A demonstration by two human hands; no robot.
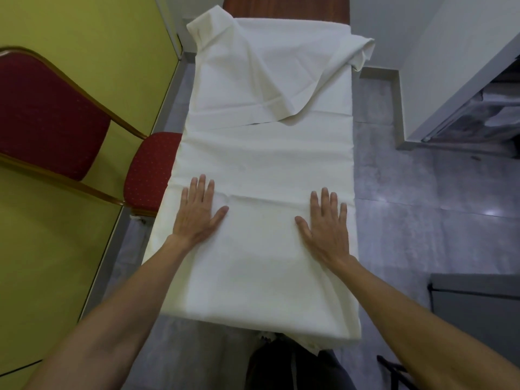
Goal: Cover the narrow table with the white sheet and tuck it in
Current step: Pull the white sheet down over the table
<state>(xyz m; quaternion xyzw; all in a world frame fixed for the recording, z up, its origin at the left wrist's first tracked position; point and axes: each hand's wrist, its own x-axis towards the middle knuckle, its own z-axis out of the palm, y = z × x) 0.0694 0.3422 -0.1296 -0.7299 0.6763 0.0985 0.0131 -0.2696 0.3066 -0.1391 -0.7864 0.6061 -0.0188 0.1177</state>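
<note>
1. Leftmost, at 9 o'clock, a red chair is cut off by the frame, its seat partly hidden behind the sheet's edge.
2. Left hand presses flat on the white sheet, fingers straight and slightly spread.
3. Sheet hides the bench except bare wood at 12 o'clock, where a loose fold lies.
4. Right hand, at 4 o'clock, lies flat on the sheet, fingers straight.

My left hand and right hand lie flat, well apart, on the sheet spread over the narrow table before me; a chair stands just beside its left edge, a cabinet off right.
</note>
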